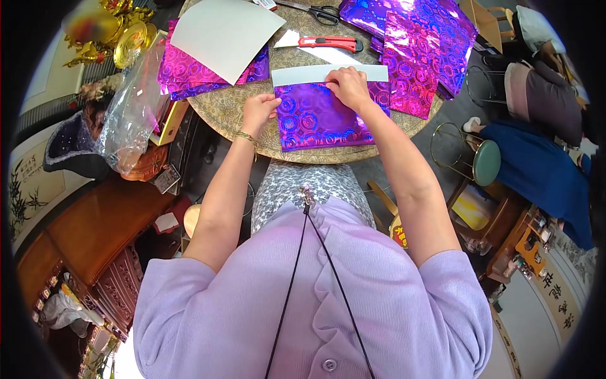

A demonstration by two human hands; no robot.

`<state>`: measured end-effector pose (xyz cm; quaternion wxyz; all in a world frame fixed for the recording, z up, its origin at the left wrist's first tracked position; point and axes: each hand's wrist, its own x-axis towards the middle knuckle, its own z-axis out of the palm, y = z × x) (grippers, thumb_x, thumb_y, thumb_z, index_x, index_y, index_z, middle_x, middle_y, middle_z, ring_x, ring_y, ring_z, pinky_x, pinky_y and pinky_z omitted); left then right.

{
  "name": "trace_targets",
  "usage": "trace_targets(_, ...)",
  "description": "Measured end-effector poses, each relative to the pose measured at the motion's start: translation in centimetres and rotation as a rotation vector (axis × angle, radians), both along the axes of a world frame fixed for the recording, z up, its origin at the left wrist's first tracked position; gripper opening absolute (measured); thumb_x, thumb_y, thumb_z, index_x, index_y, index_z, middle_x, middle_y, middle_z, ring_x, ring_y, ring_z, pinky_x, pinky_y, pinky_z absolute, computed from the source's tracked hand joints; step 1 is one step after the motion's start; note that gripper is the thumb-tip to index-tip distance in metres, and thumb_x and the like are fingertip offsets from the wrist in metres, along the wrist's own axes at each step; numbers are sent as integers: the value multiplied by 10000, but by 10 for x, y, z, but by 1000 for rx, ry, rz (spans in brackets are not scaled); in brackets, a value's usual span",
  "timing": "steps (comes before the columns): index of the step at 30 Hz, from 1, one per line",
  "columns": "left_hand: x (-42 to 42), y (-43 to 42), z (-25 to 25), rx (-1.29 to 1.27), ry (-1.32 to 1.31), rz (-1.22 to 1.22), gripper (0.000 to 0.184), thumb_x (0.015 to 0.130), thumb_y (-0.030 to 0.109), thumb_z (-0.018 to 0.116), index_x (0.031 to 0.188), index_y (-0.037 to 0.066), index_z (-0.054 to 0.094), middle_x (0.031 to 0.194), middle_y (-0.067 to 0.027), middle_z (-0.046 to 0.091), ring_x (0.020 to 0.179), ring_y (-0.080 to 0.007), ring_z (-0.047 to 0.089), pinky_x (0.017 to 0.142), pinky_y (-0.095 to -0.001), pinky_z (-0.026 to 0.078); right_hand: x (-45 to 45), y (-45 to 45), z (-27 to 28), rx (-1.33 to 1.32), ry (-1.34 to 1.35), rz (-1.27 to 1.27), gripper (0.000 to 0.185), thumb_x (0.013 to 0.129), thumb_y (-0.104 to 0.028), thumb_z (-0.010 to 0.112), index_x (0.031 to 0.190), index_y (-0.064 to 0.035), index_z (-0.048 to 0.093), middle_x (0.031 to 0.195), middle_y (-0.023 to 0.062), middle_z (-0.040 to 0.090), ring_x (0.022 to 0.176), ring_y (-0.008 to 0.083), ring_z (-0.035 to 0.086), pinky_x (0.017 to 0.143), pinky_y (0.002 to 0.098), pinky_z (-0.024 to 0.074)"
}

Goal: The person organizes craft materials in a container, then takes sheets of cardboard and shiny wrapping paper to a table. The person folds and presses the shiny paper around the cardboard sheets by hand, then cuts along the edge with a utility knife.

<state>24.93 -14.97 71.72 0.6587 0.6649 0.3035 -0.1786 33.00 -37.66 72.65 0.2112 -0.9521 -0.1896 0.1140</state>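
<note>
A shiny purple holographic foil sheet (pixel 315 120) lies flat near the front edge of the round table, with a white strip (pixel 297 75) along its far side. My left hand (pixel 260 108) is at the sheet's left edge, thumb and fingers closed on it. Curled fingers of my right hand (pixel 348 87) press on the white strip, right of its middle. Just beyond the strip lies a red utility knife (pixel 328 43), resting partly over white paper scraps (pixel 288 39). What lies under my right fingers is hidden.
A stack of purple and pink foil sheets (pixel 413 69) covers the table's right side. At the left, a white sheet (pixel 227 35) tops more foil sheets (pixel 173 72). Black-handled scissors (pixel 324 15) lie at the back. A green stool (pixel 487 162) stands to the right, near a person in blue (pixel 536 170).
</note>
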Motion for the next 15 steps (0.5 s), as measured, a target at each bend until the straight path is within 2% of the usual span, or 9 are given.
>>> trace_targets(4,-1,-5,10,4,11,36,104,775,71,611,842,-8,622,699,-31,600,574,-71,527,516,-186,433,-6,-2,-4,115,-80,19,117,757,-191,560,799,-148,661,778,33,604,856,227,509,798,369,343)
trace_targets(9,-2,-8,14,50,17,30,98,785,73,603,842,-5,622,716,-30,603,616,-69,540,550,-177,434,-5,-5,-2,112,-137,57,126,753,-188,576,813,-140,675,786,32,621,801,230,535,740,337,378)
trace_targets(13,-6,-6,19,-32,-78,9,80,787,60,601,839,2,622,735,-28,605,635,-66,540,578,-168,429,12,-6,5,72,233,-1,122,749,-172,585,799,-114,679,749,19,626,671,186,545,640,273,406)
trace_targets(15,-10,-8,23,-60,-98,21,75,786,57,601,836,5,622,737,-25,604,637,-65,538,583,-166,426,15,-9,18,78,281,35,119,751,-172,588,792,-107,680,738,19,623,645,172,537,615,263,405)
